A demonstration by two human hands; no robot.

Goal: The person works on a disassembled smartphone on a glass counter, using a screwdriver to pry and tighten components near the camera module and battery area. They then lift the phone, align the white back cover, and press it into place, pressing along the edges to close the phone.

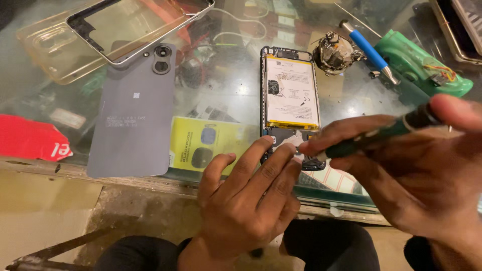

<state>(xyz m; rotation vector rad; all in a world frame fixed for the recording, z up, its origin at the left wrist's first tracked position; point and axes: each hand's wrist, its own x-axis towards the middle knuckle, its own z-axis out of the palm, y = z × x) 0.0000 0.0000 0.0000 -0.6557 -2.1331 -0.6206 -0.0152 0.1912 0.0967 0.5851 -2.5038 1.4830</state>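
An opened phone (291, 95) lies on the glass counter with its white and yellow battery showing. My left hand (246, 200) rests its fingertips on the phone's lower end, holding it down. My right hand (416, 170) grips a dark green screwdriver (381, 133), whose tip meets the phone's bottom part beside my left fingertips. The phone's grey back cover (133, 115) lies to the left, camera holes at its top.
A clear phone case (55, 55) and a metal-rimmed frame (135, 25) lie at the far left. A blue-handled tool (369, 50), a solder-wick ball (334, 52) and a green holder (422, 62) sit at the back right. A red packet (30, 138) is at the left edge.
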